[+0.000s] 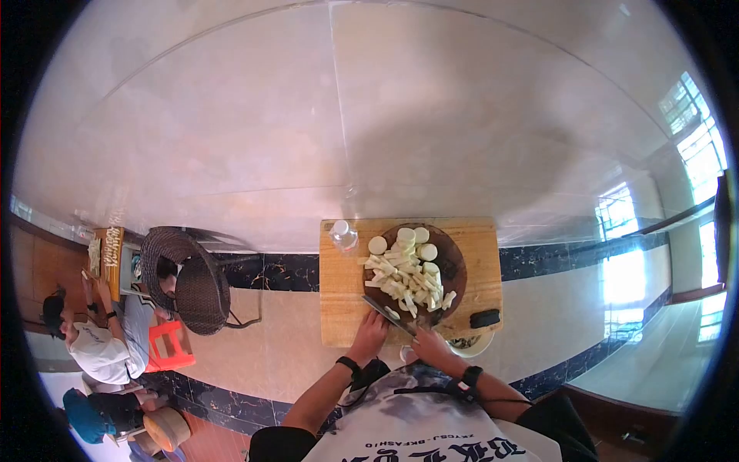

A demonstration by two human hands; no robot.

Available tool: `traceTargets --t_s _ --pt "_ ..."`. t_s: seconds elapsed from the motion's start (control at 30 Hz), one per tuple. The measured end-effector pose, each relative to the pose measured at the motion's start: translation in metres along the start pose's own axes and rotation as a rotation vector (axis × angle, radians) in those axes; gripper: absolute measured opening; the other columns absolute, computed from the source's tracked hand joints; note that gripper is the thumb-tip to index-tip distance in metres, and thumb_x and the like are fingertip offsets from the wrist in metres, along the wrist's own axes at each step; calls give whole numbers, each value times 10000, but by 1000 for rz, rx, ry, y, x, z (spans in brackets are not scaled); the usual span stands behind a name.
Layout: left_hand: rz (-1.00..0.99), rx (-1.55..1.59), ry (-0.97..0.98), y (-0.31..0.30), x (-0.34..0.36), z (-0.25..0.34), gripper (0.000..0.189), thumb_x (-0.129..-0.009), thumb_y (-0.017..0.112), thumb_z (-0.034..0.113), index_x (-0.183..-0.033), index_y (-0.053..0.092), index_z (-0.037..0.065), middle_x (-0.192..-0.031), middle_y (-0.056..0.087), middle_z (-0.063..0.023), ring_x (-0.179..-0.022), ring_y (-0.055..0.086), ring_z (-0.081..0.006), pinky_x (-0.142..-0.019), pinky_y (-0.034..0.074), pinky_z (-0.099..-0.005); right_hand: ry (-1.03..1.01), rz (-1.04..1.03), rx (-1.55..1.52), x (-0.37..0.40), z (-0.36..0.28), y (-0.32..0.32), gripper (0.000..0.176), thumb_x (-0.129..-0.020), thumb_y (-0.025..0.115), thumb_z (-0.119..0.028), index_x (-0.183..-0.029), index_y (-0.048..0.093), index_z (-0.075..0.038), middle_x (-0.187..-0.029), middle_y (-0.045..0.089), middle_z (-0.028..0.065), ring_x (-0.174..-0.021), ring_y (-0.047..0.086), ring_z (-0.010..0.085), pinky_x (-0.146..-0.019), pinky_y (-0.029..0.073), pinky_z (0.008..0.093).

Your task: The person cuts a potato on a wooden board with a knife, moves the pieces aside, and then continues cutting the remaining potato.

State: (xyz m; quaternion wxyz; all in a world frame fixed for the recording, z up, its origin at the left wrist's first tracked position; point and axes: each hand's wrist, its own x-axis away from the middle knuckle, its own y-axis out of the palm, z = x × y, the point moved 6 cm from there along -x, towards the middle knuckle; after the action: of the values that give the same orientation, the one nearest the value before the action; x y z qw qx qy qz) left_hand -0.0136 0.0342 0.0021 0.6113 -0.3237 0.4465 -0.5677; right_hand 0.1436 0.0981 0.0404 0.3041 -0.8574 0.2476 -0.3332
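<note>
My right hand (433,349) is closed around the handle of a kitchen knife (390,315), whose blade slants up to the left over the near edge of a round dark chopping board (456,248). My left hand (372,330) is at the blade on its near side, its fingers bunched; what they hold is hidden. A pile of pale vegetable sticks (409,283) covers the middle of the board. Behind the pile stand thick round chunks of the same peeled vegetable (421,235). One small pale slice (393,313) lies beside the blade.
The board rests on a wooden table (335,281) against a tiled wall. A clear bottle (343,235) stands back left, a black object (484,318) lies right, and a bowl (473,344) sits below the front edge. A wicker chair (202,296), red stool (169,346) and two people are left.
</note>
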Motion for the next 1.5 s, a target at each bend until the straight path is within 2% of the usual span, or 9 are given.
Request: traceTargets --t_s 0.03,0.13,0.23,0.43,0.87,1.13,1.23,1.43,1.5 --pt "9 -8 14 -3 0 1 301 -819 571 126 -1057 666 -33 -1204 585 -186 -1204 523 -343 -1065 428 -432 61 -22 0 5 8 1 310 -892 582 -262 -1068 570 -6 -820 649 317 -784 619 541 -710 492 626" --pt "-4 25 31 -4 -2 0 294 -818 567 128 -1039 669 -38 -1197 588 -187 -1197 524 -345 -1052 441 -428 110 -21 24 17 21 3 229 -900 599 -231 -891 590 -2 -878 607 243 -737 639 482 -674 554 556" --pt "13 1 63 -3 -8 0 294 -816 566 126 -1031 666 -48 -1194 588 -196 -1190 523 -354 -1038 451 -430 -52 -75 41 25 12 -1 281 -910 591 -248 -979 548 21 -864 632 284 -773 639 500 -674 519 599" --pt "29 109 38 -4 -23 1 303 -811 562 111 -1047 654 -56 -1192 583 -221 -1186 518 -372 -1015 460 -440 66 26 -193 24 22 5 310 -908 602 -265 -1041 566 12 -788 651 295 -767 615 537 -693 492 605" --pt "38 277 -103 2 -10 -2 286 -827 576 103 -1047 655 -60 -1225 576 -205 -1180 532 -365 -1007 475 -438 92 -20 -79 23 13 2 313 -898 587 -268 -964 551 36 -763 639 314 -757 629 529 -690 503 598" --pt "-1 27 19 5 -11 3 333 -834 554 116 -1090 652 -72 -1263 563 -201 -1229 506 -350 -1057 448 -425 11 1 -37 30 19 2 292 -906 561 -268 -974 541 15 -779 645 307 -768 623 537 -704 503 617" --pt "4 32 21 8 -10 1 343 -827 552 118 -1096 653 -69 -1266 564 -202 -1233 507 -349 -1059 447 -421 130 -37 -37 28 25 4 309 -894 576 -285 -983 547 9 -791 644 307 -782 629 529 -706 509 609" --pt "19 141 -26 9 -7 -3 347 -808 561 104 -1098 659 -61 -1257 568 -195 -1230 522 -339 -1027 477 -406 37 -100 -54 24 26 -2 299 -892 597 -250 -1026 565 15 -816 646 305 -801 629 516 -719 494 594" --pt "0 129 -27 8 -4 -4 347 -801 566 96 -1099 660 -56 -1255 568 -192 -1234 524 -337 -1011 490 -404 -100 -88 44 12 18 -6 274 -890 600 -243 -992 579 11 -810 648 295 -793 629 512 -715 494 591"
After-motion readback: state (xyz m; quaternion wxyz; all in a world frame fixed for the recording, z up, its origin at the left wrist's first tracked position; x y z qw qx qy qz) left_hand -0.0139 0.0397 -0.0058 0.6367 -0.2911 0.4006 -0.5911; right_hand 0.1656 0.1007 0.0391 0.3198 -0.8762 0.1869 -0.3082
